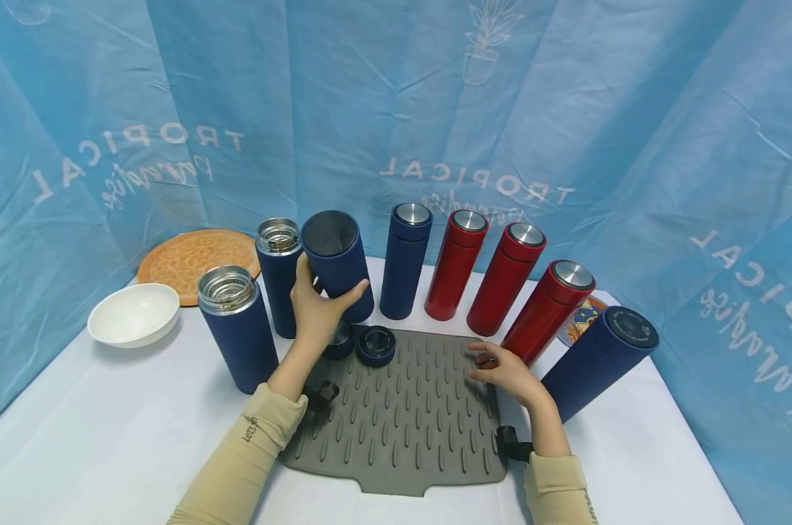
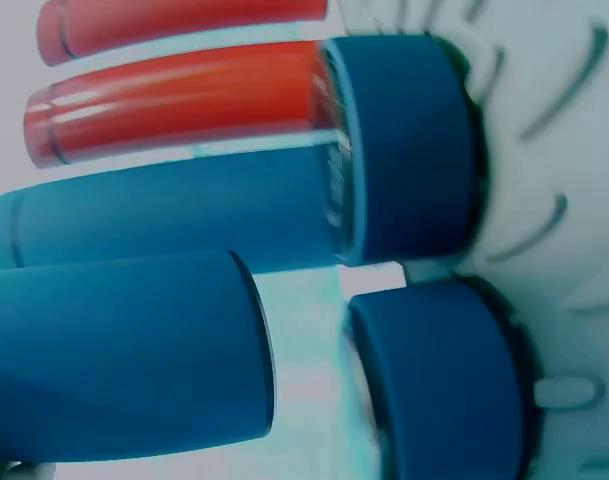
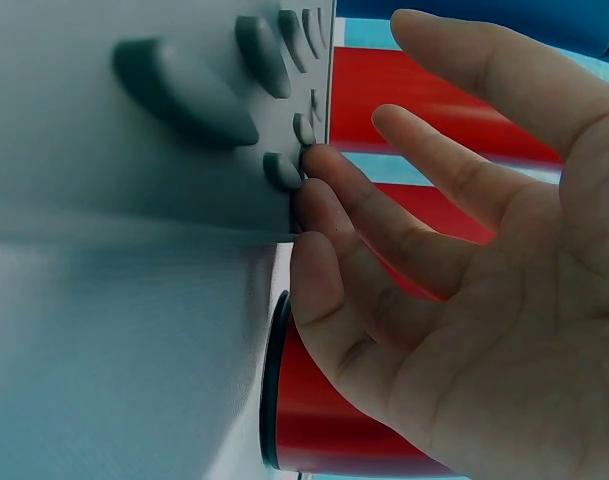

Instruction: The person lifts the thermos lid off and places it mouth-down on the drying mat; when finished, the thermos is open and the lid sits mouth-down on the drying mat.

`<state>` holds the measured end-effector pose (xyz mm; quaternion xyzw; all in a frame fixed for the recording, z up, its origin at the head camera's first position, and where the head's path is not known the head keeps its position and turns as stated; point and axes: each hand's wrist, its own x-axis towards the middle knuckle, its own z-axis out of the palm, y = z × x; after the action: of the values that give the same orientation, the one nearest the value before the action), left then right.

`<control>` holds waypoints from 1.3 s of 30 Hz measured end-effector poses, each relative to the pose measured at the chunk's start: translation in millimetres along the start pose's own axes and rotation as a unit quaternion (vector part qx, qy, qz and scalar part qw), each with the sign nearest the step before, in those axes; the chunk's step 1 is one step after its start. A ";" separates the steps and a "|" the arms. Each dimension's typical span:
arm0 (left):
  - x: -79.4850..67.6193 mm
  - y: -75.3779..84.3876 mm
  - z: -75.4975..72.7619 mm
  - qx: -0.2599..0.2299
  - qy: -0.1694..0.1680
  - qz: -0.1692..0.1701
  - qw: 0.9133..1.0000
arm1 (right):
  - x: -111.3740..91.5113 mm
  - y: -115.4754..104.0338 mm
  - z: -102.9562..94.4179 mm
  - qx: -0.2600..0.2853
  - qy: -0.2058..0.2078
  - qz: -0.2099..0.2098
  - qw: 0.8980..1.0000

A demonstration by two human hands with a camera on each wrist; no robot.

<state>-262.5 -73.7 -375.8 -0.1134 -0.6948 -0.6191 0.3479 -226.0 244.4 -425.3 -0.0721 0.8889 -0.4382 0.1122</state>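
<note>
"Left hand (image 1: 319, 312)?"
"Thumb and fingers clasp the navy vacuum flask (image 1: 343, 270) at the ridged mat (image 1: 383, 467)'s far edge, spread presumably for its girth."
"Right hand (image 1: 510, 375)?"
"Fingers relaxed, grasping nothing, by the mat's right edge."

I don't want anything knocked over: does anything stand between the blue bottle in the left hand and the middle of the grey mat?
Yes, two blue caps sit at the far left of the grey mat, in front of the blue bottle the left hand grips.
</note>
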 end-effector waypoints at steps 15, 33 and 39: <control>-14.6 66.2 -15.5 -0.005 -0.026 0.051 0.998 | -1.4 -2.9 -0.4 -0.005 0.001 0.007 1.000; -22.4 36.2 -16.9 0.049 -0.083 0.049 0.994 | -3.3 -13.6 -0.9 0.003 0.022 -0.002 1.000; -26.6 36.5 -9.4 0.099 -0.129 0.060 0.985 | -4.3 -20.2 -0.1 0.006 0.074 -0.027 0.997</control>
<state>-218.3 -67.7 -363.9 -0.1991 -0.7837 -0.5055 0.3010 -221.3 233.2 -408.6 -0.0632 0.8899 -0.4504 0.0346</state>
